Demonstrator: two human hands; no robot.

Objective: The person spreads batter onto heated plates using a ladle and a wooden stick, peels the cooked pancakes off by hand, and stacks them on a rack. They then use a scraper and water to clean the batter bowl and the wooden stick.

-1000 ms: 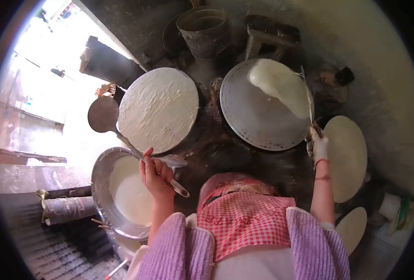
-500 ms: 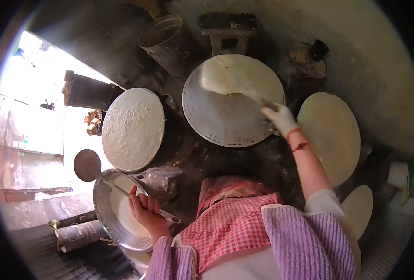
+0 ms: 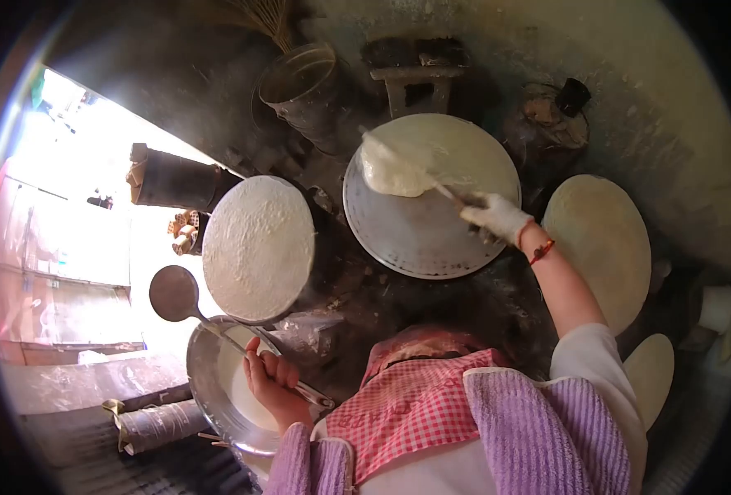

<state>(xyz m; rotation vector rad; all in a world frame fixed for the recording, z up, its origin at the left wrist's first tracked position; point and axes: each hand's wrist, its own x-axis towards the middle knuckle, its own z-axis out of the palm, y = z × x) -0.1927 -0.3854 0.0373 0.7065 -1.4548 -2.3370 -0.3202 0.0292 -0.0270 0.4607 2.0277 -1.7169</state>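
1. Left hand point(image 3: 275, 384): you're curling the fingers tight around the ladle point(image 3: 175, 294), its bowl sitting up-left of them, outside the pot rim.
2. Pot point(image 3: 209, 402) is sitting just left of those fingers, holding pale liquid batter point(image 3: 248, 406); ladle handle is crossing above it.
3. Right hand point(image 3: 501, 216), gloved: you're closing the fingers on the near end of a thin spreader point(image 3: 441, 189). Exact finger placement isn't showing clearly.
4. Spreader is pointing up-left from those fingers, far end blurring over the griddle point(image 3: 415, 237).
5. Poured batter point(image 3: 394, 176) is lying along the spreader, left of your right fingers; bare griddle metal is showing below it.
6. Bumpy pale round point(image 3: 258, 247) is lying above your left fingers, well left of the right ones.
7. Smooth pale disc point(image 3: 600, 256) is resting right of your right fingers; a smaller disc point(image 3: 652, 379) is showing below it.
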